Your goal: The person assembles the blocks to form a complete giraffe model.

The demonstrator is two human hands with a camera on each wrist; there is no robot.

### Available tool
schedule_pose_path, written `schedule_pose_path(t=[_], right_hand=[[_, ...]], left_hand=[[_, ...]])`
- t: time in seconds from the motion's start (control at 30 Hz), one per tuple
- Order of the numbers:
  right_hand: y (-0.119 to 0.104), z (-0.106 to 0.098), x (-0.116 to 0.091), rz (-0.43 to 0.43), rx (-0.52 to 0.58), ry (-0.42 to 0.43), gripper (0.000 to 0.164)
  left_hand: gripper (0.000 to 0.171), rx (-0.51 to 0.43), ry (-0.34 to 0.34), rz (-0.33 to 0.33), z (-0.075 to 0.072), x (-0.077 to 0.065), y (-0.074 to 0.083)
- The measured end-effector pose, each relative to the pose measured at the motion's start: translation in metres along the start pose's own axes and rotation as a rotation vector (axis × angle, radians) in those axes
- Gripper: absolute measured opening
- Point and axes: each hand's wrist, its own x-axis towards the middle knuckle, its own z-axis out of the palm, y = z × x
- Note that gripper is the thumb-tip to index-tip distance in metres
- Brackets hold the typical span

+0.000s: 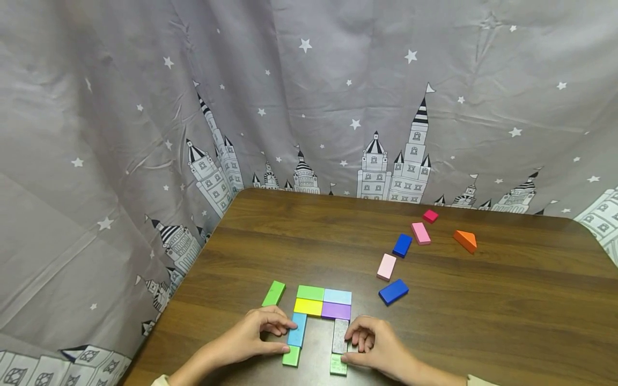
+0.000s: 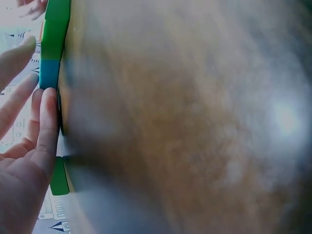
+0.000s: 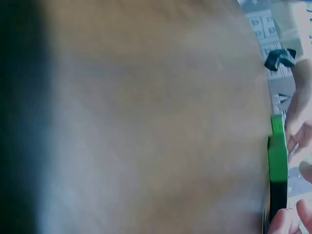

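Observation:
Flat blocks form an arch on the table: a green block, a light blue block, a yellow block and a purple block across the top. Down its left leg run a blue block and a green block; a grey block and another green block make the right leg. My left hand touches the left leg's outer side, fingertips at the blue block and thumb at the green. On the other side, my right hand touches the grey and green blocks with fingertip and thumb.
A loose green block lies beyond my left hand. Toward the back right are blue blocks, pink blocks, a red block and an orange triangular block. A grey castle-print curtain hangs behind the wooden table.

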Motion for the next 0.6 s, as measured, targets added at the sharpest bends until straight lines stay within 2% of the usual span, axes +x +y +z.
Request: schedule_pose_path(t=[0.2, 0.33, 0.47, 0.6], right_hand=[[0.002, -0.01, 0.015, 0.059, 0.065, 0.059, 0.032], [0.004, -0.016, 0.024, 0.1, 0.094, 0.082, 0.036], [0.008, -0.019, 0.032, 0.149, 0.085, 0.095, 0.04], [0.01, -0.02, 0.037, 0.189, 0.082, 0.099, 0.043]], left_hand=[[0.034, -0.021, -0.015, -0.005, -0.003, 0.0, 0.001], [0.033, -0.031, 0.005, 0.005, -0.008, 0.002, 0.003], [0.032, -0.018, 0.057, 0.007, -0.016, 0.003, 0.004], [0.03, 0.038, 0.156, -0.036, -0.024, 0.006, 0.004]])
